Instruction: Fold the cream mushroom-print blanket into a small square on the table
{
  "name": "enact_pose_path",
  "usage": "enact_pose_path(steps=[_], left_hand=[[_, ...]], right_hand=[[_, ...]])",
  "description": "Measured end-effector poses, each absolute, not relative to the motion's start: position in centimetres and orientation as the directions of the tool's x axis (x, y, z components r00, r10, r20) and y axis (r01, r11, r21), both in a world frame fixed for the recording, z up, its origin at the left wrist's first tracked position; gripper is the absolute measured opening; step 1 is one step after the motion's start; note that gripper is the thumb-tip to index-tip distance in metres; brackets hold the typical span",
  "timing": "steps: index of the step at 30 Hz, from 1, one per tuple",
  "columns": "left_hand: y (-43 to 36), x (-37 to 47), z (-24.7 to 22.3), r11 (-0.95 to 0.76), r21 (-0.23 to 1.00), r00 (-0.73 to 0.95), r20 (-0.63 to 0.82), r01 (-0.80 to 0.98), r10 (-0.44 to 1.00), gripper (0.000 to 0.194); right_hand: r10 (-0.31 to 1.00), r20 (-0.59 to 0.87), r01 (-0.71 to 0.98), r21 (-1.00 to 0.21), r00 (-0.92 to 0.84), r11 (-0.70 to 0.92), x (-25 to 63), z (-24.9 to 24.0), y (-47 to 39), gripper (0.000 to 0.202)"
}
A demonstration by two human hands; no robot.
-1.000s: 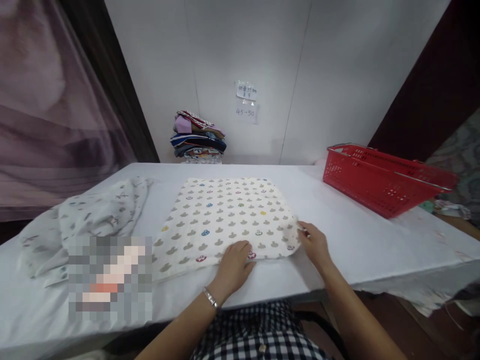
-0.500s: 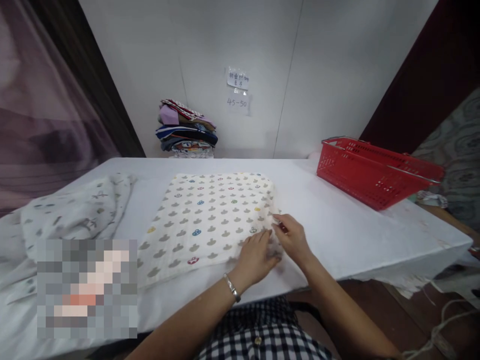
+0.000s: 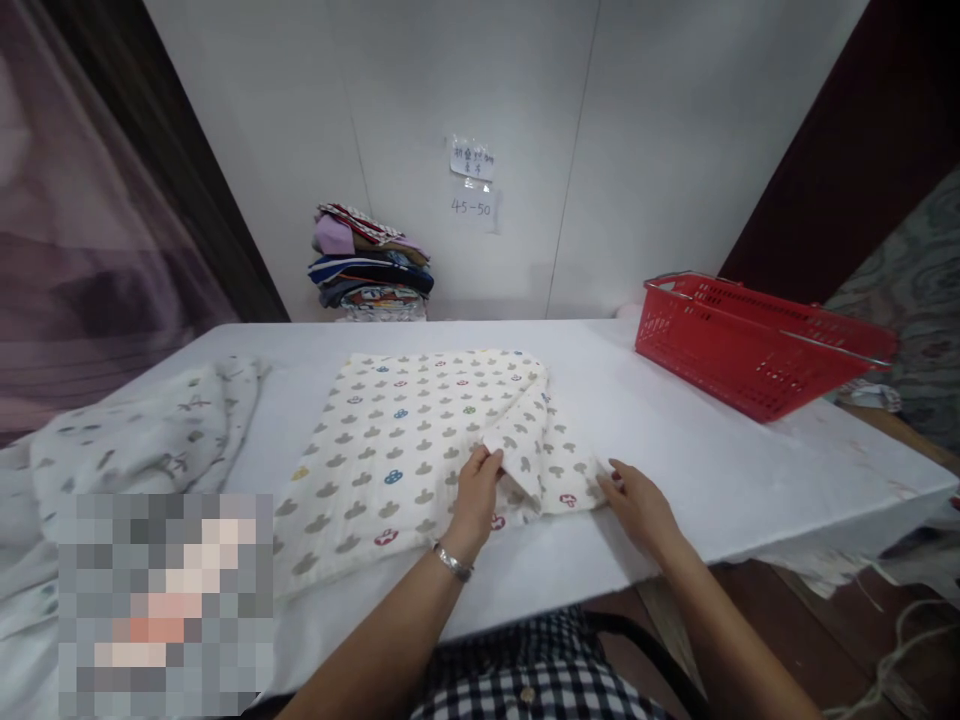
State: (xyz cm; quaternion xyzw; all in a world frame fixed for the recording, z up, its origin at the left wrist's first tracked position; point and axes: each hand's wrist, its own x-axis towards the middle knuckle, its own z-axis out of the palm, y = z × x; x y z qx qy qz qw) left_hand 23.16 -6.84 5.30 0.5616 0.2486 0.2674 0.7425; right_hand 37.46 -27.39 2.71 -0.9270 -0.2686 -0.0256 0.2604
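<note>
We list one off-white mushroom-print cloth (image 3: 405, 440), mostly flat on the white tabletop (image 3: 600, 390), under and beyond the hands, its right portion turned into a slanting fold between them. We record the left hand (image 3: 474, 495), with a silver bracelet (image 3: 453, 562) at its wrist, pinching the turned-back flap, and the right hand (image 3: 639, 505) gripping the near right corner. We further enter one bunched pale printed cloth (image 3: 150, 425) left of the left hand, one fabric stack (image 3: 371, 265) well beyond it, and one red basket (image 3: 750, 355) beyond and right of the right hand.
</note>
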Motion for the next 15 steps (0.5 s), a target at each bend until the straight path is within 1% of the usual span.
enact_pose_path(steps=[2,3,6,8,10,12,13,15], left_hand=[[-6.6,23.5,5.9,0.175,0.975,0.723,-0.025,-0.134,0.691,0.025],[-6.5,23.7,6.2,0.144,0.979,0.718,0.000,-0.141,0.696,0.025],[-6.3,24.2,7.0,0.057,0.984,0.708,0.080,-0.168,0.702,0.022],[-6.2,24.4,7.5,0.024,0.981,0.713,0.123,-0.193,0.690,0.019],[-6.1,24.6,8.1,0.011,0.975,0.719,0.155,-0.221,0.677,0.015],[-6.0,24.7,8.8,-0.019,0.971,0.721,0.190,-0.238,0.666,0.014],[-6.1,24.7,9.1,-0.047,0.969,0.722,0.212,-0.241,0.658,0.015],[-6.2,24.8,9.7,-0.121,0.964,0.734,0.260,-0.237,0.627,0.018]], right_hand=[[0.472,0.074,0.447,-0.477,0.879,-0.757,37.9,2.6,-28.0,0.053],[0.465,0.046,0.425,-0.494,0.884,-0.759,37.9,2.6,-28.0,0.055],[0.426,0.031,0.367,-0.568,0.904,-0.737,37.9,2.2,-27.7,0.054],[0.398,0.015,0.309,-0.656,0.917,-0.688,38.0,1.6,-27.4,0.051],[0.392,-0.040,0.211,-0.790,0.919,-0.575,38.0,1.1,-27.1,0.051],[0.392,-0.091,0.090,-0.903,0.915,-0.421,38.0,0.9,-26.9,0.054],[0.381,-0.103,0.038,-0.938,0.919,-0.345,37.9,1.0,-26.8,0.056],[0.335,-0.119,-0.039,-0.971,0.935,-0.236,37.6,1.5,-26.8,0.059]])
